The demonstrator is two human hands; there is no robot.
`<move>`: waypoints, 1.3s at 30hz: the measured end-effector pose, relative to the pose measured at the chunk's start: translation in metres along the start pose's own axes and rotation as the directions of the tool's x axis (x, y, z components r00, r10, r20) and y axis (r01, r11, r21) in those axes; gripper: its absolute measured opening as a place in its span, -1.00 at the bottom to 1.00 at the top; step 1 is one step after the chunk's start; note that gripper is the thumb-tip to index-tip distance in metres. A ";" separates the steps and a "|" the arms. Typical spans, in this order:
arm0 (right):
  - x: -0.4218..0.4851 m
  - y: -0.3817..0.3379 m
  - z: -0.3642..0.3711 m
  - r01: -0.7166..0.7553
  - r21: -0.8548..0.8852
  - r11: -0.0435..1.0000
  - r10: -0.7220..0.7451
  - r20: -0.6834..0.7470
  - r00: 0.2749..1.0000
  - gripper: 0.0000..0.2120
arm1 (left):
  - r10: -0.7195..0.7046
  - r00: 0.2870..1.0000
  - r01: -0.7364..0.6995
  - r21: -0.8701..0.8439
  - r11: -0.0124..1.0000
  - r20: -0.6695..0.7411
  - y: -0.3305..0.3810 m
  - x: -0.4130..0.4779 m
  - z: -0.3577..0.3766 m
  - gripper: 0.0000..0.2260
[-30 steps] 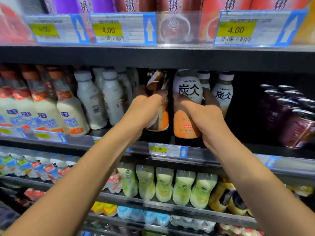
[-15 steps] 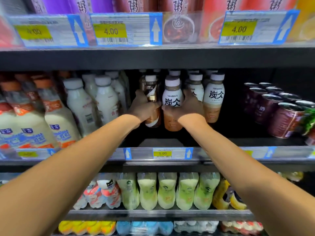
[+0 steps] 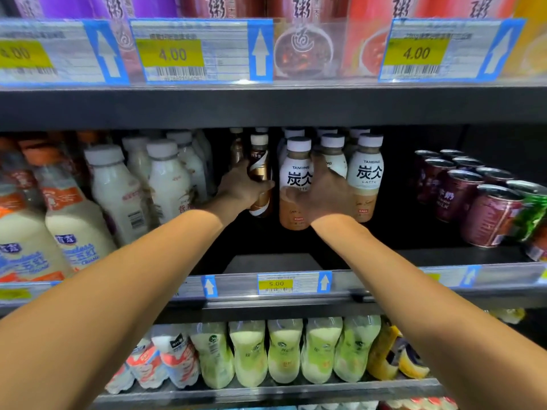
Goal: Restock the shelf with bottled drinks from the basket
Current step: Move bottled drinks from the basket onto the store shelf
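left hand [image 3: 239, 189] grips one brown bottle [image 3: 260, 168], right hand [image 3: 324, 198] one latte bottle [image 3: 297, 177].

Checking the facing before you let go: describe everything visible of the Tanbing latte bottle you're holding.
The Tanbing latte bottle looks plastic: white cap, white sleeve with black characters facing out, tan drink below, red tag near the base. It is upright, the right hand gripping its right side, thumb across the lower front. A brown bottle in the left hand is just left of it. Whether it stands on the shelf is unclear.
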State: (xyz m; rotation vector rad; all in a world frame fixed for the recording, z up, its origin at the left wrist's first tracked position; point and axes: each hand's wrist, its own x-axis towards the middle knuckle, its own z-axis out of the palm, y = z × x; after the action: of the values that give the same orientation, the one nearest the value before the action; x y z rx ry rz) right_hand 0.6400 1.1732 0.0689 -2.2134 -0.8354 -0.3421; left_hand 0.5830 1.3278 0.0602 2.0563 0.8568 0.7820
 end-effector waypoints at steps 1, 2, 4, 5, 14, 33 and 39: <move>0.001 0.000 0.001 0.003 0.007 1.000 -0.003 0.006 1.000 -0.38 | -0.003 1.000 0.003 0.001 1.000 -0.002 -0.001 0.003 0.001 -0.49; 0.003 0.001 0.001 0.012 0.009 1.000 -0.012 0.009 1.000 -0.40 | -0.005 1.000 0.005 0.004 1.000 -0.005 0.000 0.006 0.003 -0.49; 0.005 0.002 0.003 0.028 0.006 1.000 -0.028 0.015 0.999 -0.43 | -0.011 1.000 0.011 0.007 1.000 -0.025 0.000 0.012 0.005 -0.50; 0.006 0.002 0.003 0.034 0.003 0.999 -0.034 0.018 0.999 -0.44 | -0.017 0.999 0.017 0.011 1.000 -0.039 0.001 0.014 0.007 -0.51; 0.014 0.003 0.006 0.066 -0.039 0.997 -0.065 0.021 0.998 -0.43 | -0.090 0.991 0.094 0.038 0.995 -0.097 0.003 0.034 0.019 -0.59; 0.016 0.001 0.006 0.082 -0.136 0.987 -0.080 0.022 0.997 -0.45 | -0.102 0.986 0.114 0.088 0.990 -0.130 -0.001 0.044 0.032 -0.58; 0.013 0.000 0.006 0.095 -0.133 0.987 -0.095 0.010 0.995 -0.45 | -0.090 0.991 0.102 0.121 0.987 -0.097 0.002 0.040 0.031 -0.56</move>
State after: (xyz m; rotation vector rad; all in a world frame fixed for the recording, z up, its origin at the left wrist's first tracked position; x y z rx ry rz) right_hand 0.6498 1.1837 0.0703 -2.3024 -0.9463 -0.4521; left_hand 0.6301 1.3454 0.0549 2.0845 1.0729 0.7915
